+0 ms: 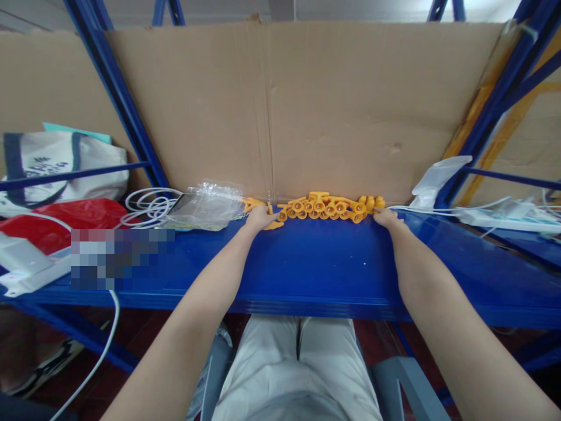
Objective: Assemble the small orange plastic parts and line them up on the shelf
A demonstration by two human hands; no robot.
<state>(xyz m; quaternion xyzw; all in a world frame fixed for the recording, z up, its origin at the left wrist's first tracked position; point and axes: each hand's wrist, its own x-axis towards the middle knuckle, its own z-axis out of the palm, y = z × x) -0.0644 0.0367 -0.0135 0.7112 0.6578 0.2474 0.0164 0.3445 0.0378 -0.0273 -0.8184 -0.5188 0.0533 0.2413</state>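
Orange-yellow plastic pieces (322, 206) with round hollow ends lie stacked in a low row against the cardboard. Their open ends face me. At the row's left end is my left hand (262, 218), its thumb out toward the stack and its other fingers partly hidden. More orange pieces (275, 225) lie under and beside this hand. My right hand (388, 217) rests at the opposite end, fingertips against the outermost pieces (371, 203), which sit turned another way. Both hands look open, with neither plainly gripping a piece.
A blue metal shelf (307, 263) forms the work surface, backed by a cardboard sheet (333, 111). Clear plastic bags (204, 207), a coiled white cable (151, 207), a red bag (87, 213) and a canvas bag (96, 166) are left. White power strip (504, 216) lies right.
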